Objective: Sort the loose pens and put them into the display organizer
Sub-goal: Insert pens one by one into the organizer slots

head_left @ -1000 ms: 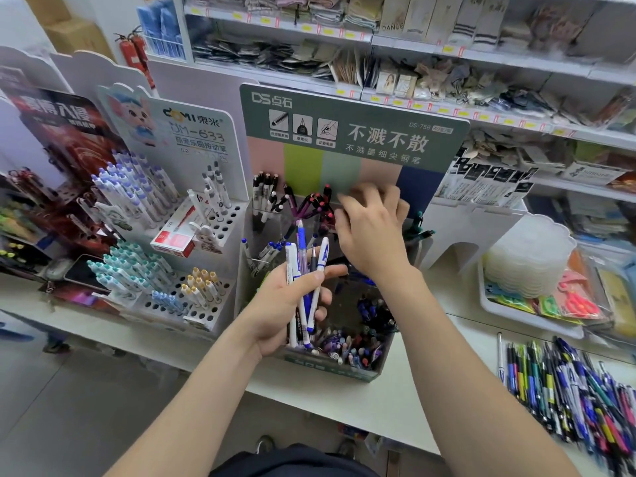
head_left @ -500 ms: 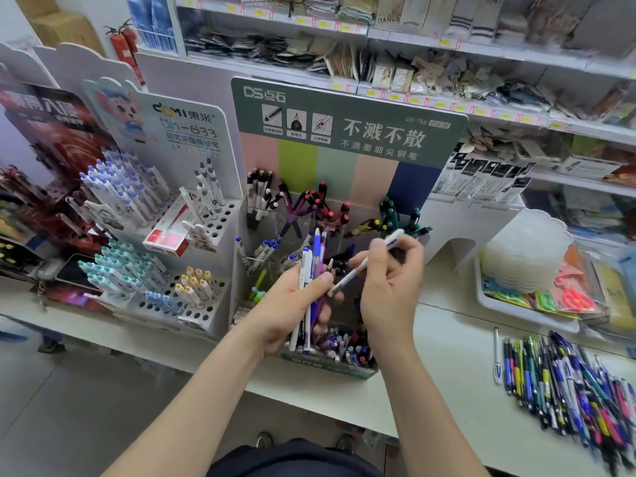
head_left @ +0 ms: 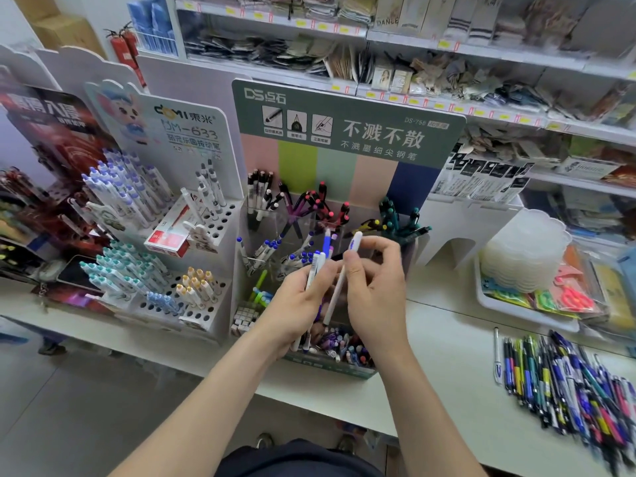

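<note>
Far left on the bench (head_left: 447, 356): white pen rack (head_left: 186, 132), rows of blue-capped and teal-capped pens standing in its holes, a red box (head_left: 168, 235) lying on its upper tier.

Centre: display organizer (head_left: 344, 125) with green header and striped back panel. Rear compartments hold upright pens, grouped by colour from black-and-white through purple and red to dark green; front bin holds a jumble of mixed pens.

In front of the organizer, left hand (head_left: 296, 304), fingers (head_left: 320, 280) curled round a bundle of pens (head_left: 315, 270), tips up. Just beside it, right hand (head_left: 375, 290), thumb and fingers (head_left: 385, 246) pinching one white pen (head_left: 339, 287), held tilted, upper end with a blue mark near the bundle.

Right: white tray (head_left: 523, 316) with a stack of translucent containers and coloured scissors. Far right: loose pens (head_left: 568, 383) spread in a heap on the bench, well apart from both hands.
</note>
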`<state>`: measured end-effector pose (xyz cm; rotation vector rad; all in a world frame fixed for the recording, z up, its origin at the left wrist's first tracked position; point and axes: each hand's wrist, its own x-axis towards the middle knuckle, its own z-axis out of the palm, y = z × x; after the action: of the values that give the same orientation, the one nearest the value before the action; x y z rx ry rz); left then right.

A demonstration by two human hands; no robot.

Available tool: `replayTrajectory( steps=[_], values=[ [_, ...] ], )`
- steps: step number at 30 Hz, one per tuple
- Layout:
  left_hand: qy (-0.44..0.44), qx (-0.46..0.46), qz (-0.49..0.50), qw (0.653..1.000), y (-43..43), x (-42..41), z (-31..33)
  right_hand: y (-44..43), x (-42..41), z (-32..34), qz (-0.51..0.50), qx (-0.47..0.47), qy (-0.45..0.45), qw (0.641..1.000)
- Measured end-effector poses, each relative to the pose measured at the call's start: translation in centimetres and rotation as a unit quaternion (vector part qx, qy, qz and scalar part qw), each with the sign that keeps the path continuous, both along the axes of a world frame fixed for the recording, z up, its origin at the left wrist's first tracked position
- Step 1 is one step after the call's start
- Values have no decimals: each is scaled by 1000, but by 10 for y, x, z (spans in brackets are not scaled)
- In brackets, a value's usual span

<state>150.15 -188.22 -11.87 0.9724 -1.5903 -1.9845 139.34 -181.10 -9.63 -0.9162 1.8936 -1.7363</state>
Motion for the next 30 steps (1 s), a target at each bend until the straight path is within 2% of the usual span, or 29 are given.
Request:
replayTrajectory(
  steps=[3, 6, 10, 12, 13, 15, 17, 18, 19, 24, 27, 30],
  values=[
    [8, -1, -34, 999, -1, 2, 0, -4, 3, -9, 17, 45, -5, 999],
    [30, 40, -14, 999, 3, 2, 5, -8, 6, -17, -1, 75, -1, 997],
    [41, 52, 10, 998, -1, 0, 2, -6, 7, -17, 26, 73, -21, 997],
    [19, 18, 13, 1000, -5, 1, -2, -6, 7, -13, 10, 51, -33, 998],
    [-2, -21, 5, 1000, -7, 2, -4, -5, 6, -12, 13, 40, -12, 999],
    [-52, -119, -22, 991, -14, 4, -6, -4, 4, -10, 60, 58, 91, 992],
    [-117, -185, -52, 975, -19, 8, -5, -3, 0, -11, 97, 132, 229, 960],
    [-152, -210, -67, 964, -21, 9, -4, -3, -3, -11, 99, 155, 266, 946],
    [-177, -226, -76, 955, -23, 11, -4, -3, -6, -9, 99, 168, 267, 944],
    [-203, -244, -139, 938, -23, 16, 0, -4, -20, 4, 146, 177, 145, 962],
    [-173, -209, -160, 949, -24, 15, 1, -8, -21, 4, 73, 85, 65, 992],
    [-114, -114, -136, 977, -23, 17, -1, -9, -19, 6, -16, -50, -15, 998]
  ],
)
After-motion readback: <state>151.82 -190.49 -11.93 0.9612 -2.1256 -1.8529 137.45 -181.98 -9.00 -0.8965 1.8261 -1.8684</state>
